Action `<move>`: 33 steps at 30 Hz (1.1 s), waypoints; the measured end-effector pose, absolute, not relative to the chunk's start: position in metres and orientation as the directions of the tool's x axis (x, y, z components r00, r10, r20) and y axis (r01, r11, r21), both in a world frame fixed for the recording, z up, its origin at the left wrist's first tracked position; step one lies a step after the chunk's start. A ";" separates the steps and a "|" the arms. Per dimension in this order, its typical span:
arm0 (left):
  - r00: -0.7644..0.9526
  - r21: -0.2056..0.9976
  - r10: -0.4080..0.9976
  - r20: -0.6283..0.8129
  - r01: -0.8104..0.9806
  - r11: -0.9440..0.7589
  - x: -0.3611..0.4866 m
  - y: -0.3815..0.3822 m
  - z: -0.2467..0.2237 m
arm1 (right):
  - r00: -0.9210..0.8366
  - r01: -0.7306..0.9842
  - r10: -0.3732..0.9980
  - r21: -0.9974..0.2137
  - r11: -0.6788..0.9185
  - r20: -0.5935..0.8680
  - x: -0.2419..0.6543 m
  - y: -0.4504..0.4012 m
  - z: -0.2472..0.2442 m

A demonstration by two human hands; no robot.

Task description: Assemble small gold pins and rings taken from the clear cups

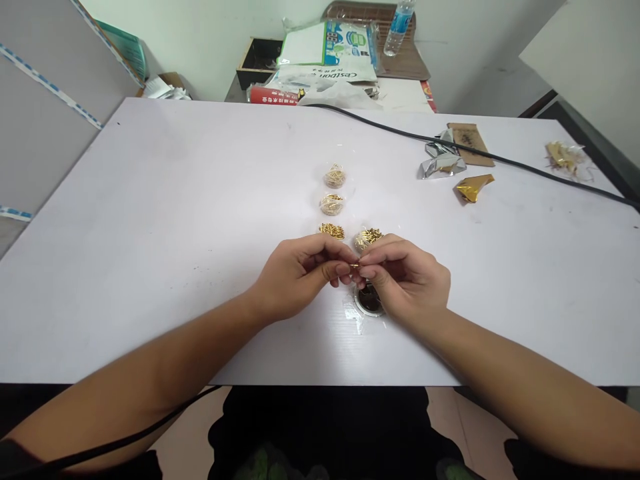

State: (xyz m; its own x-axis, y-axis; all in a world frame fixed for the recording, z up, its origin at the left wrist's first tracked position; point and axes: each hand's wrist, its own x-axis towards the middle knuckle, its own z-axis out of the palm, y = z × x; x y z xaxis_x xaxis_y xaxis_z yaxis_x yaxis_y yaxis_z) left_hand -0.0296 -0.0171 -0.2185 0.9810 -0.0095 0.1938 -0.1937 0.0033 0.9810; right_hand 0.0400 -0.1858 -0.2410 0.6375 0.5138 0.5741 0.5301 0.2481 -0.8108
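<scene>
My left hand [300, 277] and my right hand [413, 277] meet above the white table [150, 267], each in a pinch on the same small gold piece [355, 266]. Just beyond the fingers lie a pile of gold pieces [332, 231] and, to its right, a clear container of gold pieces [371, 237], partly hidden by my right hand. Farther back are two round clusters of pale gold pieces, a nearer one [331, 204] and a farther one [335, 175]. A round dark dish with a light rim [369, 300] sits under my right hand, partly covered.
A black cable [390, 125] crosses the table's back right. Near it lie silver foil [443, 167], brown cardboard [470, 143], gold foil [474, 189] and a plastic scrap [565, 157]. Behind the table are a water bottle [400, 28] and a black box [259, 59].
</scene>
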 end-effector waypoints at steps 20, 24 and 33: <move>0.973 0.973 -0.003 0.232 -0.232 -0.010 -0.034 -0.026 -0.219 | 0.510 0.657 0.465 -0.676 0.334 0.724 0.038 -0.179 -0.250; 0.962 0.962 -0.007 0.273 -0.273 0.004 -0.036 -0.027 -0.219 | 0.481 0.686 0.443 -0.639 0.347 0.757 0.037 -0.178 -0.251; 0.943 0.942 0.001 0.333 -0.333 0.044 -0.036 -0.028 -0.219 | 0.327 0.808 0.389 -0.468 0.359 0.862 0.041 -0.172 -0.245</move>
